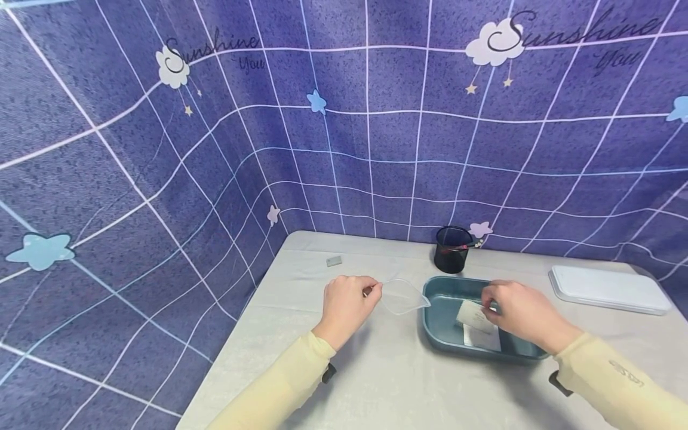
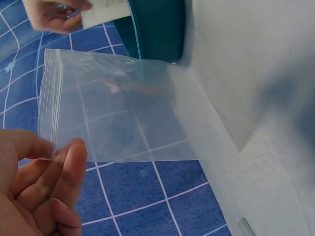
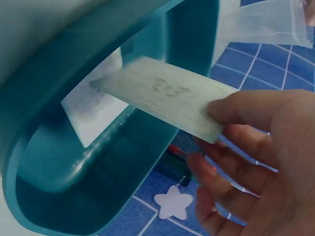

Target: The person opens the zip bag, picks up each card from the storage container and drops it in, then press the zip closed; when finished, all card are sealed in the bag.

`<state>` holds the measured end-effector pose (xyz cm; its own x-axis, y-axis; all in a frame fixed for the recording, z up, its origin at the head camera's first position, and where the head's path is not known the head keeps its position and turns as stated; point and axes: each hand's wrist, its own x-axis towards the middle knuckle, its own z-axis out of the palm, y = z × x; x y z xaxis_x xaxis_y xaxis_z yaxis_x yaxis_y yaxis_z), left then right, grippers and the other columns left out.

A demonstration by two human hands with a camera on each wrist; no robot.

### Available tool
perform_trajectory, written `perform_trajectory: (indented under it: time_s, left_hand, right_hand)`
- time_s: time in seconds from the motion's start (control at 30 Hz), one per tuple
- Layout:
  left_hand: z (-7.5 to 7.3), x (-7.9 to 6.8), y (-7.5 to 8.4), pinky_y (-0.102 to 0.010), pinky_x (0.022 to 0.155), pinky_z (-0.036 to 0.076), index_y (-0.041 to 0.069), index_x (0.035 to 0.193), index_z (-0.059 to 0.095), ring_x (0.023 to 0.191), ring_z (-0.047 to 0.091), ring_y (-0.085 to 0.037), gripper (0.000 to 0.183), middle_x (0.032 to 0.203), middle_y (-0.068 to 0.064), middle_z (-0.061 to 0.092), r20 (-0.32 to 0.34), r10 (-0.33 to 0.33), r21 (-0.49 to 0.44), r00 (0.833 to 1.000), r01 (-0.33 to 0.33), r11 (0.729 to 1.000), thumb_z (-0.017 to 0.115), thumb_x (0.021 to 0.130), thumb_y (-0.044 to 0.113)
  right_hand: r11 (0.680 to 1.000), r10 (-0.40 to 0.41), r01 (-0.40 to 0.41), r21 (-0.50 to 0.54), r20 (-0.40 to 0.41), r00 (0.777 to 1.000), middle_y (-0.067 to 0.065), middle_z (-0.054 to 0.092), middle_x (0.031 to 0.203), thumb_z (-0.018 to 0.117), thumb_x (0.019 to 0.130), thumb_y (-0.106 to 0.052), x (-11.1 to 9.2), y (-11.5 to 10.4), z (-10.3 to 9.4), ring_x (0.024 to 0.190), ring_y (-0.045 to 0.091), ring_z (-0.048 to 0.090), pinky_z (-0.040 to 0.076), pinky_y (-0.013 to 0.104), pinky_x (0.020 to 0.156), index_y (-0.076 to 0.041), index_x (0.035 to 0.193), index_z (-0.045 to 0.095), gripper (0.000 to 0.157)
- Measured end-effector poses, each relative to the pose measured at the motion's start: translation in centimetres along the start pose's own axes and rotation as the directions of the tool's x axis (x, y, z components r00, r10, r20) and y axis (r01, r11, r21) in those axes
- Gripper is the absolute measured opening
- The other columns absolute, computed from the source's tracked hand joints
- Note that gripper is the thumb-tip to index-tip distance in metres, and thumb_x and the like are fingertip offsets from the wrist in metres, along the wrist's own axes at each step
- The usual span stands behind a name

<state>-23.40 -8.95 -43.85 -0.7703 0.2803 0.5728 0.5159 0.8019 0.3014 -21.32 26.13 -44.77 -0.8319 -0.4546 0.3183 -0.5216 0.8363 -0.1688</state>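
Observation:
In the head view my left hand [image 1: 348,306] pinches a clear zip-lock bag [image 1: 400,297] by its zip end, left of a teal tray [image 1: 443,325]. The left wrist view shows the see-through bag [image 2: 123,110] spread flat, with nothing visible inside. My right hand [image 1: 518,307] reaches over the tray and pinches a pale rectangular card [image 3: 170,96] by one end, thumb on its face. Faint dark marks show on that card. Below it, a second whitish card [image 3: 96,110] lies on the tray floor, partly covered by the first.
Behind the tray stands a black mesh pen cup [image 1: 450,254] with a few thin items. A long white case [image 1: 610,289] lies at the right. A small grey block [image 1: 334,261] sits at the back left. Blue patterned cloth [image 1: 398,137] hangs behind the white-covered table [image 1: 376,382].

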Motion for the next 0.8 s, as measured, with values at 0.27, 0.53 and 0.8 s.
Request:
perform_trajectory:
  time_s: [0.27,0.53,0.8]
  left_hand:
    - [0.0,0.1,-0.1,-0.029,0.052,0.046,0.024,0.084,0.084,0.056,0.062,-0.006,0.013,0.071,0.014,0.073,-0.007,0.001,0.008,1.000,-0.001,1.000,0.073,0.091,0.024]
    - [0.1,0.2,-0.1,-0.029,0.053,0.047,0.023,0.084,0.085,0.057,0.063,-0.006,0.014,0.071,0.013,0.073,-0.005,0.007,0.008,1.000,-0.007,1.000,0.072,0.091,0.023]
    - [0.0,0.2,0.1,-0.029,0.052,0.044,0.023,0.083,0.085,0.055,0.061,-0.006,0.014,0.070,0.014,0.072,0.000,-0.006,-0.001,1.000,0.006,1.000,0.072,0.090,0.023]
  right_hand:
    - [0.993,-0.115,0.115,-0.014,-0.257,0.959,-0.010,0.064,0.086,0.080,0.075,-0.010,1.2,-2.5,-1.8,0.075,0.015,0.062,0.053,0.043,0.063,-0.021,0.084,0.069,0.017]
    - [0.978,-0.201,0.204,-0.038,-0.423,0.884,-0.007,0.069,0.094,0.068,0.083,-0.017,2.5,-6.0,-5.2,0.085,0.017,0.064,0.052,0.040,0.070,-0.017,0.089,0.070,0.006]
    - [0.961,-0.256,0.274,-0.030,-0.464,0.848,-0.007,0.067,0.092,0.058,0.095,-0.027,2.8,-9.8,-6.7,0.084,0.016,0.063,0.049,0.035,0.076,-0.016,0.091,0.070,0.017]
